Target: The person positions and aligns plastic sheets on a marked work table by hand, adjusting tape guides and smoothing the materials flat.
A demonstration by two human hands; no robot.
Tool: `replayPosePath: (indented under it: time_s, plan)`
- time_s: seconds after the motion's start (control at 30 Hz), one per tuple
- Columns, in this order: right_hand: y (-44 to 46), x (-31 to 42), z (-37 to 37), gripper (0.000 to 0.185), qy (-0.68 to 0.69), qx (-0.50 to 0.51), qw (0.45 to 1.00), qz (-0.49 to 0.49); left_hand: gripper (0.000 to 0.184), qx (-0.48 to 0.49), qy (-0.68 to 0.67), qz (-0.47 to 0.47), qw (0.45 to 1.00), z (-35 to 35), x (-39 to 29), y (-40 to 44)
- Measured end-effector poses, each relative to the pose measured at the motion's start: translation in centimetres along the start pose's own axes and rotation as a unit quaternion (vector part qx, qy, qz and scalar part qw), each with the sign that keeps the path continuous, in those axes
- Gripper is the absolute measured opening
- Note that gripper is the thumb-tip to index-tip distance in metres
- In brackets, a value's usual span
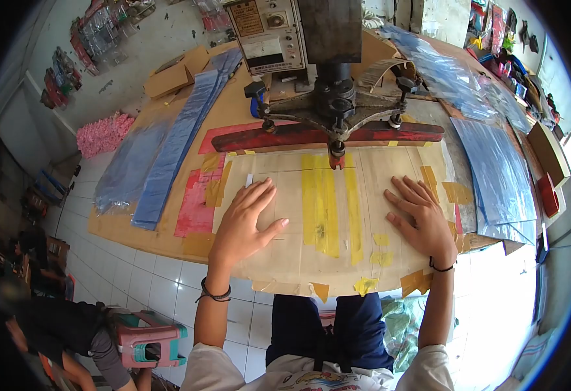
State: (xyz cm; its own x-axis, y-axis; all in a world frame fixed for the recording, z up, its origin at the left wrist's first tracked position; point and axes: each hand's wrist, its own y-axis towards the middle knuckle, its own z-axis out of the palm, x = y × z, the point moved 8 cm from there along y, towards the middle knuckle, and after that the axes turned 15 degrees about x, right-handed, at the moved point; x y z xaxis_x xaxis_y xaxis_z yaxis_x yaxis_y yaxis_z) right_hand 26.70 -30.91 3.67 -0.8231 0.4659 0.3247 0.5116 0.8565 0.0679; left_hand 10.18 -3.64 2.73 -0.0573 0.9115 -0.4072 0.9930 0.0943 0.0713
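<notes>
My left hand (248,218) lies flat on the left part of a tan board (279,260), fingers apart and holding nothing. On the board's right part rests my right hand (421,218), also flat with spread fingers. Strips of yellow tape (320,205) run down the middle of the board between the hands, and brown tape patches line its edges. Just beyond my fingertips, a press head (339,111) carries a long red-and-black bar (269,138) across the board's far edge. Whether the bar touches the board, I cannot tell.
Stacks of clear bluish plastic sheets lie left (181,150) and right (494,173). A control box (269,39) hangs behind the press. Cardboard pieces (171,78) are at the back left. Near a stool (148,339) at lower left, another person (64,332) bends over.
</notes>
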Motion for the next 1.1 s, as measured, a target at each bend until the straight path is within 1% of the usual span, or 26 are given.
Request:
replayPosePath:
  time_s: [0.57, 0.77, 1.1]
  plan:
    - [0.03, -0.02, 0.09, 0.042, -0.001, 0.001, 1.0, 0.008, 0.067, 0.001, -0.013, -0.016, 1.0, -0.03, 0.11, -0.04]
    - [0.07, 0.18, -0.01, 0.042, 0.0, 0.004, 1.0, 0.01, 0.068, -0.007, 0.021, 0.003, 1.0, -0.07, -0.08, -0.01]
    - [0.07, 0.32, -0.14, 0.041, -0.001, 0.001, 1.0, 0.009, 0.068, -0.007, 0.014, 0.002, 1.0, -0.24, -0.16, 0.02]
